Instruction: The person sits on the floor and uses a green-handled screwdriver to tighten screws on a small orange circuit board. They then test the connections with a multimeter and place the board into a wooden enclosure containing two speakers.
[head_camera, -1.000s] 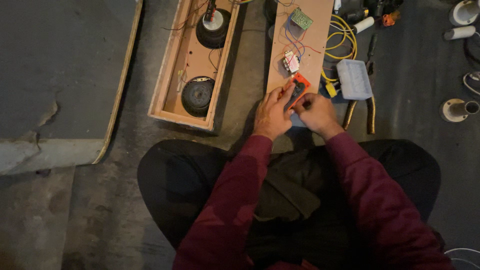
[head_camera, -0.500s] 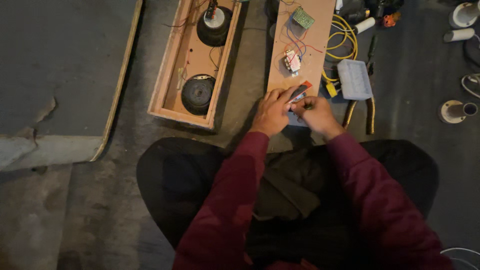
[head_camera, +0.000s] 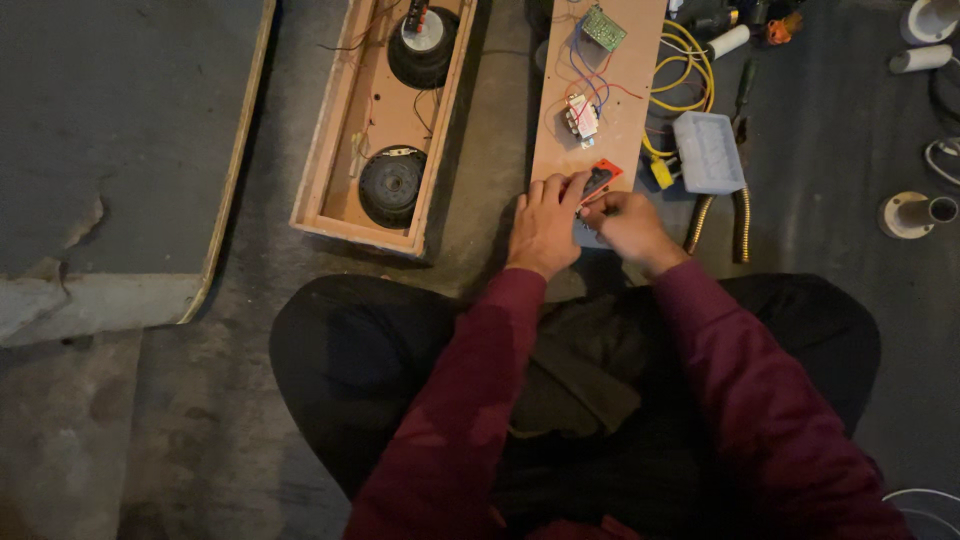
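— Two speaker cones sit in the open wooden box (head_camera: 382, 120) at about eleven o'clock from the hands: one round black cone (head_camera: 391, 185) near its lower end, another (head_camera: 423, 48) at the top, cut off by the frame edge. Thin wires run along the box floor between them.

— And the pale tray?

— A small whitish plastic tray (head_camera: 708, 152) lies at two o'clock from the hands, just beside the coiled yellow cable (head_camera: 683, 62). What is in it, I cannot make out.

— The hands?

— Both rest at the near end of the long wooden board (head_camera: 600, 90). The left hand (head_camera: 545, 225) lies palm down, fingers stretched toward twelve o'clock, the fingertips touching the small red and black part (head_camera: 598, 180). The right hand (head_camera: 628, 222) is curled, thumb and forefinger pinched together close against that same part; whether they clamp the part itself or something thin beside it, I cannot tell.

— So the red part is where?

— On the board's near end, between the two hands, at six o'clock from the small white module (head_camera: 581, 115) with red and blue wires and the green circuit board (head_camera: 604, 27) farther up.

— Anything hidden?

— The right palm covers a bluish patch under it. Both dark red sleeves run down out of view, and the lap is dark.
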